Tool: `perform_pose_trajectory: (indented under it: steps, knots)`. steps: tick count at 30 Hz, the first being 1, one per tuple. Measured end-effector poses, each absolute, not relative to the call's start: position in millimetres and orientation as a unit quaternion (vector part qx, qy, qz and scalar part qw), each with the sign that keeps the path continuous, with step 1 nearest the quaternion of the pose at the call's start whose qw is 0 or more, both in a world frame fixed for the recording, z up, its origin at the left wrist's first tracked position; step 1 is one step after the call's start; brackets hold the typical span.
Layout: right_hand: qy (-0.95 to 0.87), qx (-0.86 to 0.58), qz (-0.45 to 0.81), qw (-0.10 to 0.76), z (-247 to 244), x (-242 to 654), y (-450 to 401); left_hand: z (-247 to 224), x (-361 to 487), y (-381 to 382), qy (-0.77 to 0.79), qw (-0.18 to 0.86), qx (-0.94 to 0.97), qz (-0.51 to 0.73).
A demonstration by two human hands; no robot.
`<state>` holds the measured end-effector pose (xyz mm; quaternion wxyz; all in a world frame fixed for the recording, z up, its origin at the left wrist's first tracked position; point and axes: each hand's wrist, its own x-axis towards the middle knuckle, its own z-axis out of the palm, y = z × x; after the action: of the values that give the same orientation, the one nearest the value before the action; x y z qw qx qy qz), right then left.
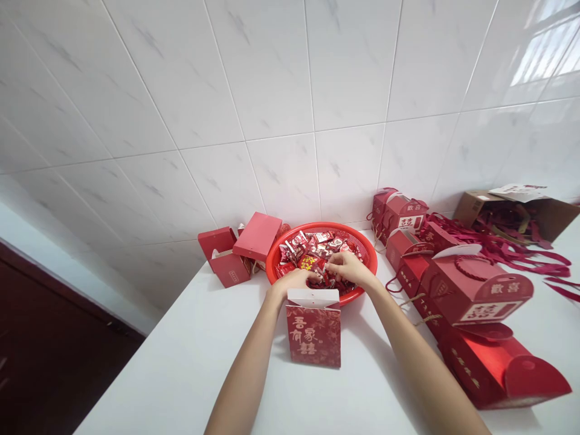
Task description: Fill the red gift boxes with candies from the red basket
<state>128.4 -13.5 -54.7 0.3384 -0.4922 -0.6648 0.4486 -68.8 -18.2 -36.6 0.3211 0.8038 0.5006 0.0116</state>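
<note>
A red plastic basket (369, 266) full of wrapped candies (312, 246) stands on the white table. My right hand (351, 267) reaches in from the right, thumb and fingers pinched on a small wrapped candy. My left hand (294, 280) dips over the basket's near left side with fingers curled down among the candies; its fingertips are partly hidden, and what they hold does not show. Just in front of the basket, between my forearms, a red paper gift box (313, 338) with gold characters stands upright, its pale top flap raised.
Several red handled gift boxes (480, 287) line the table's right side. Red ribbons (493, 248) spread beside a cardboard box (553, 217) at the far right. More red boxes (231, 269) stand left of the basket, against a tiled wall (281, 175).
</note>
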Motion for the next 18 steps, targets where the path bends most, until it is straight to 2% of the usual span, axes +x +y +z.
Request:
perform_pose_trajectory:
  steps: [13,18]
  knots:
    - [-0.72,-0.519,0.364,0.282,-66.5,131.1,-5.1,-40.9,-70.7,-17.3,0.484,0.308,0.819,0.02]
    - [-0.766,-0.48,0.363,0.227,-66.7,129.6,-5.9,-39.9,-69.7,-18.9,0.485,0.303,0.82,0.025]
